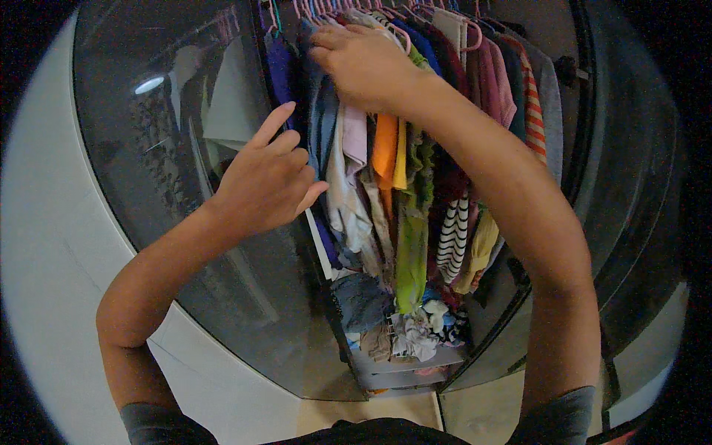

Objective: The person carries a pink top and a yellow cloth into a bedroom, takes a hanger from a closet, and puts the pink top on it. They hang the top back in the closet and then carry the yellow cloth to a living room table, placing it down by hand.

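Observation:
My right hand [367, 64] reaches up to the hanging clothes, just below the hangers. Its fingertips are at the top of a blue denim-like garment [321, 122], and whether they grip it is hidden. My left hand [267, 178] is raised in front of the dark glass wardrobe door [233, 289], beside its edge. One finger and the thumb stick out while the middle fingers curl, and nothing shows in it. Between and below my hands hang an orange garment [385, 150], a green garment [411, 256] and a pale satin-like garment [353, 222].
Several pink hangers [473, 36] crowd the top. A red-striped garment [533, 105] and a grey one [549, 100] hang at the right. Crumpled clothes [414, 336] lie on a low grey shelf [411, 364]. Another dark panel [628, 167] stands at the right.

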`<state>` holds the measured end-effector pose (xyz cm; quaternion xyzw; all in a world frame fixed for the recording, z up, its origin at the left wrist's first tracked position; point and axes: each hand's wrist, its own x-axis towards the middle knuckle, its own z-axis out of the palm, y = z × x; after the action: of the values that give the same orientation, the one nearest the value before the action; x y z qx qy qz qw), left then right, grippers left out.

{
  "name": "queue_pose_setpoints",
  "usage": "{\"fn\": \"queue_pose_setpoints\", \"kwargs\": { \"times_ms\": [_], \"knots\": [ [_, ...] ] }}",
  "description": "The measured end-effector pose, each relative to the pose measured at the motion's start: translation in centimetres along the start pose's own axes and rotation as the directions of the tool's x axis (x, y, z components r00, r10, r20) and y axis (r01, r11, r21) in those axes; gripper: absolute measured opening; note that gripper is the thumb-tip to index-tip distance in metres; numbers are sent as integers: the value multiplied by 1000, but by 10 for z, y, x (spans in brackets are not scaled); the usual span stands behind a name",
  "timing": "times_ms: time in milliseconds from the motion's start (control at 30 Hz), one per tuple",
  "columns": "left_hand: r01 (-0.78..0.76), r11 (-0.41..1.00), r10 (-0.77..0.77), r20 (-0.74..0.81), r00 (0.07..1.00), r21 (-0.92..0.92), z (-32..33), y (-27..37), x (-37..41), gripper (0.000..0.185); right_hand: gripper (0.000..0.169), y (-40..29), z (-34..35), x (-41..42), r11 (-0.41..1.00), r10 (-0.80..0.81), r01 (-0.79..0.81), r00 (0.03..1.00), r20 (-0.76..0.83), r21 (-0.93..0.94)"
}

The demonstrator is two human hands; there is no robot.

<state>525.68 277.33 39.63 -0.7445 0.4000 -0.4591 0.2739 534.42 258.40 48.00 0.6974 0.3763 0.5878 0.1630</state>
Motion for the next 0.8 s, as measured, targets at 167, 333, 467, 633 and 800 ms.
{"fn": "queue_pose_setpoints", "kwargs": {
  "times_ms": [167,333,467,633,800],
  "knots": [
    [23,1000,-23,10,1000,19,-9,6,-1,26,41,23,8,-24,999,34,-34,999,14,-25],
    [53,997,-46,-122,991,49,-28,23,-2,29,42,33,4,-43,996,67,-72,992,109,44],
    [116,992,-112,-77,991,46,-70,37,-29,24,42,20,2,-36,996,68,-71,995,67,53],
    [204,978,-203,-34,979,34,-123,53,-68,24,37,0,0,-24,988,99,-103,994,41,112],
    [188,980,-184,-53,981,70,-153,64,-87,28,31,-8,4,-33,981,192,-191,981,-29,23]
  ]
}}
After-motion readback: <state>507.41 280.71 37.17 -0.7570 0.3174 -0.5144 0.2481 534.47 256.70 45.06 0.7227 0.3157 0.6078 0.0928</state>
